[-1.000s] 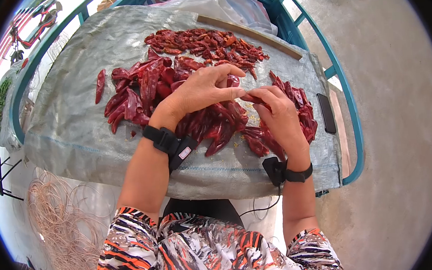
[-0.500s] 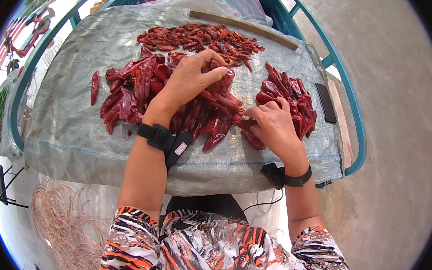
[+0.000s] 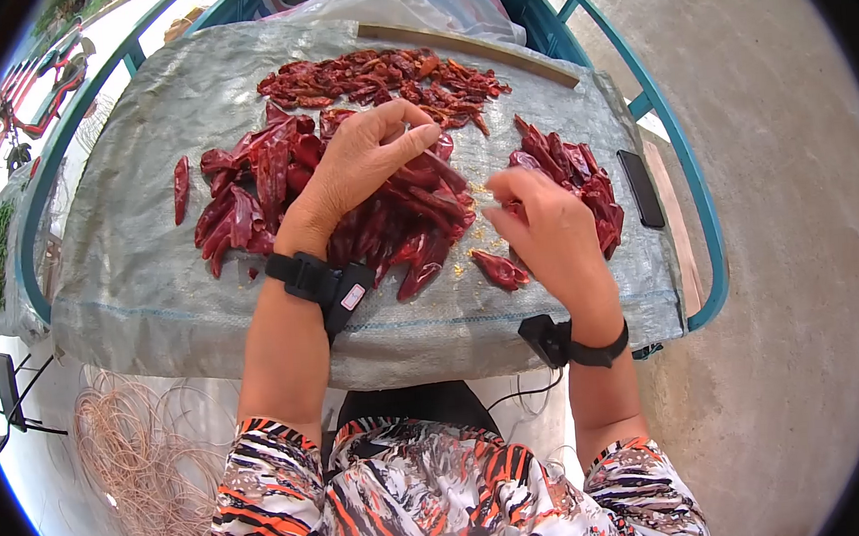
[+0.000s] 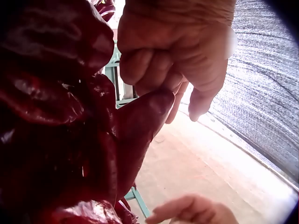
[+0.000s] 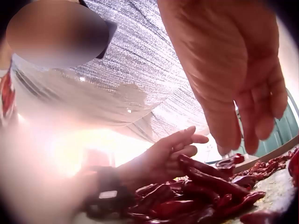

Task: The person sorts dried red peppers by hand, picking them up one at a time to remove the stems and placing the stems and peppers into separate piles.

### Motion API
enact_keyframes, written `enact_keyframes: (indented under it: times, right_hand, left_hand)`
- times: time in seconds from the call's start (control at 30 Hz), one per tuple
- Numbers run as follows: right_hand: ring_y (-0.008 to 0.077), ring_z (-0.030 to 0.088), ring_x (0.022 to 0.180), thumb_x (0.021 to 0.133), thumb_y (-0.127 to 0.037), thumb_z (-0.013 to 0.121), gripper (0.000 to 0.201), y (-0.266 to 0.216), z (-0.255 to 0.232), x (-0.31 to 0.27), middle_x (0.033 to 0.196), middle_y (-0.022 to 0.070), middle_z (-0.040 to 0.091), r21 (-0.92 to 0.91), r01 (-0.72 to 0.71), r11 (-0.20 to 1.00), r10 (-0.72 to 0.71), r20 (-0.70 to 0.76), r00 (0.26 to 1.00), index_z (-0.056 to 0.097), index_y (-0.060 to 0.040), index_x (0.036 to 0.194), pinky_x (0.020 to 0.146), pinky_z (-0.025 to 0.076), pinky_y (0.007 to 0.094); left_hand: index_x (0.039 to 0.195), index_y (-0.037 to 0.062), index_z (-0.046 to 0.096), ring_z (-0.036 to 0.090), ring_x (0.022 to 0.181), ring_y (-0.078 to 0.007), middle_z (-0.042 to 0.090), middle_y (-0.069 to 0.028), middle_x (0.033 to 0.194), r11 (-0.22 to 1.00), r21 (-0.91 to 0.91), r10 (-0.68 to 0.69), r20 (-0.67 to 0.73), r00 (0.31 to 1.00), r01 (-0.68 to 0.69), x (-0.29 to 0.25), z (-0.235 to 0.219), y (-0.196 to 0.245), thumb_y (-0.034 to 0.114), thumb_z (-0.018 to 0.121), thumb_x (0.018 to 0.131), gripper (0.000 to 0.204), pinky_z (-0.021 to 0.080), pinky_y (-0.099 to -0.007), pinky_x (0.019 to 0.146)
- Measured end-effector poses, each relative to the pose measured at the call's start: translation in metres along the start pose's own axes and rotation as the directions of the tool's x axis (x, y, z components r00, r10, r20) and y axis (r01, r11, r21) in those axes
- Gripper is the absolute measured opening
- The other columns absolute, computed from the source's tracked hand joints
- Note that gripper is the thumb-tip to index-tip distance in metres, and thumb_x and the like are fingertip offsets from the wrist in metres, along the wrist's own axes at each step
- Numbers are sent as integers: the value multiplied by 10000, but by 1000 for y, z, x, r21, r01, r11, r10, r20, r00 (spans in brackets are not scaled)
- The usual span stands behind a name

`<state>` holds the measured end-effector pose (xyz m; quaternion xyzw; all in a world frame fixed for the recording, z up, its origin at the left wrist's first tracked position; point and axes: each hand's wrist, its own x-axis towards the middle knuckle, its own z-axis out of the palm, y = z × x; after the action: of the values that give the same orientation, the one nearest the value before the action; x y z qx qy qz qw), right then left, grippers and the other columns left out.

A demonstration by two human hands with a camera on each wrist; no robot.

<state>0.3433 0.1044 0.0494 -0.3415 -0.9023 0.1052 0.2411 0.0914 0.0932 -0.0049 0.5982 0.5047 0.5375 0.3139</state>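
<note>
Large dark red dried peppers (image 3: 412, 224) lie in a heap on a grey woven sheet (image 3: 130, 254). Over the heap's upper edge hangs the left hand (image 3: 367, 158), its fingers loosely bent and no pepper visible between thumb and fingers. A glossy pepper (image 4: 142, 121) stands close by its fingertips in the left wrist view. The right hand (image 3: 557, 234) hovers between the heap and a smaller pile of peppers (image 3: 598, 191); its relaxed fingers (image 5: 254, 116) look empty in the right wrist view. Under it, one pepper (image 3: 499, 270) lies alone on the sheet.
Small shrivelled peppers (image 3: 386, 77) spread along the back, before a wooden strip (image 3: 474, 51). A phone (image 3: 641, 188) lies at the right, inside a blue-green rail (image 3: 687, 180). One lone pepper (image 3: 182, 190) is at the left. Yellow seeds dot the sheet.
The right hand has parted from the left, moved down and right, and let go of the pepper, now lying alone. The left hand has shifted slightly left. The head view has shifted a little.
</note>
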Motion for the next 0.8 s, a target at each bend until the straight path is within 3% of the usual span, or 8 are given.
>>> enact_keyframes:
  times: [0.1,0.27,0.37,0.4,0.5,0.6,0.73,0.8]
  right_hand:
    - [325,705,897,863,-135,766,285,2,3,-27,997,108,694,-225,-64,972,128,282,951,672,-72,1125,764,554,420]
    - [291,711,891,870,-102,743,295,5,19,-43,1015,101,679,-215,-36,976,99,289,952,673,-107,1156,741,554,407]
    - [251,707,831,869,-53,734,238,9,17,-35,999,91,669,24,-77,997,76,28,997,699,-82,1102,709,549,358]
    - [189,690,783,868,-17,735,184,9,17,-29,959,72,659,150,-67,986,80,-85,993,709,-52,1046,690,539,312]
    - [141,696,835,921,-26,738,187,-6,11,-11,1030,88,678,519,-157,840,269,-147,952,671,-23,1095,708,554,301]
    - [95,687,857,954,-50,717,180,-11,25,3,1062,58,696,738,60,673,190,-251,949,678,-26,1129,709,543,271]
    - [110,690,814,958,-105,715,211,12,-4,-11,1017,29,707,577,-204,791,320,-105,941,682,-60,1161,706,535,285]
    - [165,692,786,932,-136,734,229,19,-13,-26,1016,50,706,252,-287,924,304,-31,952,686,-82,1149,721,544,326]
  left_hand:
    - [1081,48,716,534,818,-40,612,55,887,997,-74,27,2,1000,-27,-3,2,7,300,682,1024,261,453,-223,732]
    - [1079,49,721,541,845,-50,617,54,901,998,-53,32,38,999,-30,-5,1,8,316,686,1011,278,458,-235,768]
    - [1070,42,722,587,847,-61,661,32,914,990,-132,54,66,996,-45,-7,0,17,311,714,983,283,486,-243,766]
    - [1065,38,722,610,846,-65,682,21,919,984,-169,70,77,995,-57,-8,0,19,308,726,971,286,501,-246,761]
    - [1094,50,724,620,865,-63,685,29,936,974,-223,71,159,985,-34,-7,0,17,307,736,965,289,502,-237,787]
    - [1129,61,732,580,915,-68,652,40,985,949,-307,12,259,966,71,-9,0,16,303,719,972,289,460,-230,836]
    - [1143,70,732,543,879,-53,629,56,960,966,-251,-4,219,976,60,-8,-1,18,328,717,974,309,434,-224,786]
    - [1145,73,731,520,857,-45,615,64,943,969,-239,-2,237,972,60,-8,-4,22,339,716,976,316,415,-221,758]
